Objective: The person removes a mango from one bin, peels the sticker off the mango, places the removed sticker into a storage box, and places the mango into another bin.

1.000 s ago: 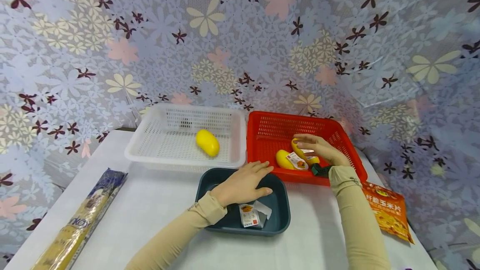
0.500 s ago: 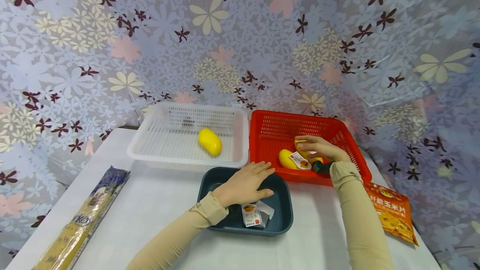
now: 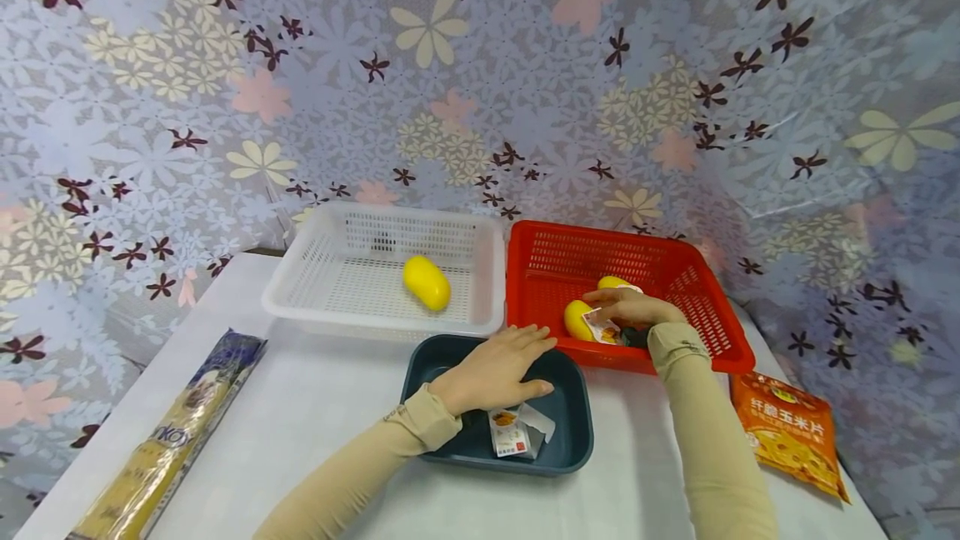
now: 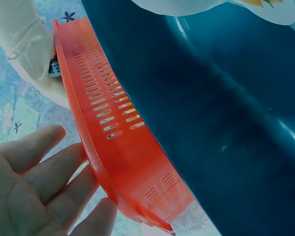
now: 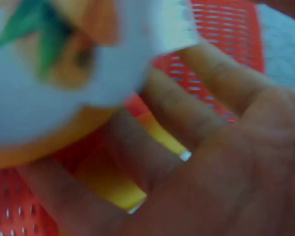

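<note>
My right hand (image 3: 630,307) reaches into the red basket (image 3: 536,252), low over a yellow mango-like fruit (image 3: 576,320) with a white picture label (image 3: 602,327). Its fingers (image 5: 182,110) extend behind that fruit in the blurred right wrist view; the fingertips are hidden. Another yellow fruit (image 3: 613,282) shows just beyond the hand. Over the dark blue tub (image 3: 577,432), my left hand (image 3: 491,373) lies palm down with fingers spread, fingertips near the far rim. A white labelled card (image 3: 508,433) lies in the tub below it. No object is in my left hand.
A white basket (image 3: 330,317) at back left holds one yellow fruit (image 3: 427,282). A long noodle packet (image 3: 176,432) lies at the left, and an orange snack bag (image 3: 791,432) at the right. Flowered fabric (image 3: 450,107) rises behind the white table (image 3: 322,423).
My right hand has lowered and moved left from above the farther yellow fruit to the labelled one. My left hand keeps its place over the tub. The head view has shifted slightly.
</note>
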`<state>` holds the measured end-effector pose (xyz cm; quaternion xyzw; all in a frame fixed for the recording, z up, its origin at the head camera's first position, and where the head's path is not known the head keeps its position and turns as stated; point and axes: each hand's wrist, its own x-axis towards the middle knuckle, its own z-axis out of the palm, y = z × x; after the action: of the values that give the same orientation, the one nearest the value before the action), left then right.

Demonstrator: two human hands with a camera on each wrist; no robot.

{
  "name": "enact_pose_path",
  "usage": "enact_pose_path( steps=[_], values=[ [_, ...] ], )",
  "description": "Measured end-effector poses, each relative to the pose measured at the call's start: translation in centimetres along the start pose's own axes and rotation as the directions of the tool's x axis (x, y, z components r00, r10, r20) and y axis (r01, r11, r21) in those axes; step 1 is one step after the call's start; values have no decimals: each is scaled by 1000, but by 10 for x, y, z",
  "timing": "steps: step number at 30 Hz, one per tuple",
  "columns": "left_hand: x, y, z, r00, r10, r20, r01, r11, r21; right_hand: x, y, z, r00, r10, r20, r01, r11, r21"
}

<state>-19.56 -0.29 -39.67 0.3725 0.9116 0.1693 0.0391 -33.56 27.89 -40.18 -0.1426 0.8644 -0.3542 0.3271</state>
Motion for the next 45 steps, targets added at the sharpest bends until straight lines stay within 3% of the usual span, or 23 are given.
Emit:
enact_pose_path(
  steps=[4,10,13,16,20,27,38,45],
  values=[
    [-1,1,0,1000,1,-7,-1,1000,1,7,-7,5,998,62,-10,-63,993,-97],
    [-1,1,0,1000,5,-14,-5,1000,3,13,-15,11,997,75,-1,-74,979,-192],
    [-1,1,1,1000,5,-15,-5,1000,4,13,-16,12,998,52,-18,-55,984,-169],
    [-1,1,2,1000,4,-16,-4,1000,5,12,-16,12,997,-9,-82,-4,988,-153],
    [-2,2,2,1000,3,-15,-3,1000,3,10,-19,11,983,-89,-162,67,988,-138],
    [-2,2,2,1000,1,-12,-1,1000,-1,6,-31,12,962,-130,-239,107,988,-109],
    [-2,1,3,1000,0,-13,0,1000,8,-5,-44,13,939,-190,-286,202,979,14],
    [-2,0,5,1000,-4,-13,4,1000,-2,-12,-52,19,909,-260,-326,300,951,78]
  ],
)
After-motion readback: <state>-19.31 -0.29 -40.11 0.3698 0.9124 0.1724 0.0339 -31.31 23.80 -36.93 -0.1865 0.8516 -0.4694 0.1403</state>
